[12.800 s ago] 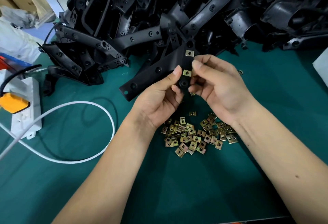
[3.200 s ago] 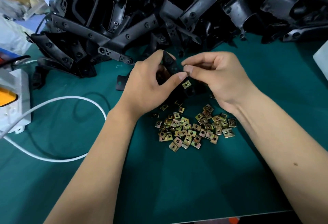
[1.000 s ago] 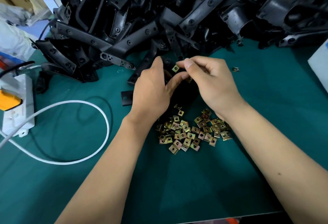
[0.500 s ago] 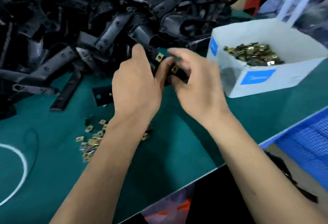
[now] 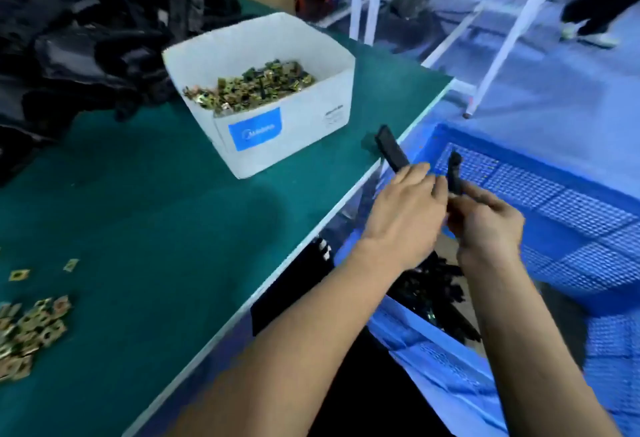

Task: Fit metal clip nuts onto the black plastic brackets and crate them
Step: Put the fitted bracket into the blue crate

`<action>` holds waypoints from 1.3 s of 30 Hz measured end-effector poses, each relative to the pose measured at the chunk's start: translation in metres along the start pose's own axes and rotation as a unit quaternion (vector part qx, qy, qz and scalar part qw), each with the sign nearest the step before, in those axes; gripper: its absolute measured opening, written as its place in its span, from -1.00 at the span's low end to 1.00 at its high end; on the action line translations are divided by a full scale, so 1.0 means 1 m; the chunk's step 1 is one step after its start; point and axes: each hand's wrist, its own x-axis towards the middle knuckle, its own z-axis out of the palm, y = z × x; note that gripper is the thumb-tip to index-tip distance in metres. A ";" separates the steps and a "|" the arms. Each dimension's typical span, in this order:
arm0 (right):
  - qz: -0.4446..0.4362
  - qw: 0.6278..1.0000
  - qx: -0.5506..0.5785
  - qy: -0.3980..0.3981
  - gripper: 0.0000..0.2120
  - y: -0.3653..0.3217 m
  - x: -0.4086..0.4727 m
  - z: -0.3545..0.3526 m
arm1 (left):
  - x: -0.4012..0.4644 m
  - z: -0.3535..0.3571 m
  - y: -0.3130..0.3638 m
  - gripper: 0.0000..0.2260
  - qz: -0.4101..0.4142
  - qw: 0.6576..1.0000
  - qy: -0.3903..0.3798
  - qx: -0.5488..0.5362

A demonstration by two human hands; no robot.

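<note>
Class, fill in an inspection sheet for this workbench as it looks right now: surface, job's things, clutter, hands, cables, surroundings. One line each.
Surface: green felt-covered bench, white edge strip on its right side.
Job's things: black plastic bracket held over the blue mesh plastic crate; more black brackets lie in the crate; loose brass-coloured metal clip nuts on the felt; white cardboard box of clip nuts; heap of unfitted black brackets at the back.
Clutter: nothing seen.
Hands: left hand and right hand both grip the bracket beyond the bench edge.
Cables: nothing seen.
Surroundings: white metal frame legs on a blue floor; another person's legs far right.
</note>
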 end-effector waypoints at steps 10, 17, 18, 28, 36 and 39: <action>0.256 0.933 -0.043 0.249 -0.74 0.110 0.044 -0.109 | -0.037 0.122 0.037 -0.53 0.003 0.944 -0.289 -0.159; 0.219 0.955 -0.024 0.199 -0.95 0.109 0.047 -0.081 | -0.020 0.100 0.028 -0.68 -0.045 0.948 -0.251 -0.189; 0.202 0.963 -0.026 0.177 -0.93 0.103 0.045 -0.072 | -0.016 0.090 0.027 -0.72 -0.054 0.952 -0.231 -0.195; -0.211 0.958 -0.194 -0.025 -0.85 -0.030 -0.024 0.033 | -0.014 -0.061 -0.021 -0.90 -0.106 0.916 0.198 -0.333; -0.348 0.842 -0.173 -0.375 -0.89 -0.042 -0.168 0.169 | -0.129 -0.134 -0.122 -0.91 -0.236 0.816 0.467 -0.246; -0.351 0.771 -0.252 -0.467 -0.89 -0.021 -0.214 0.217 | -0.192 -0.144 -0.165 -0.90 -0.311 0.801 0.474 -0.191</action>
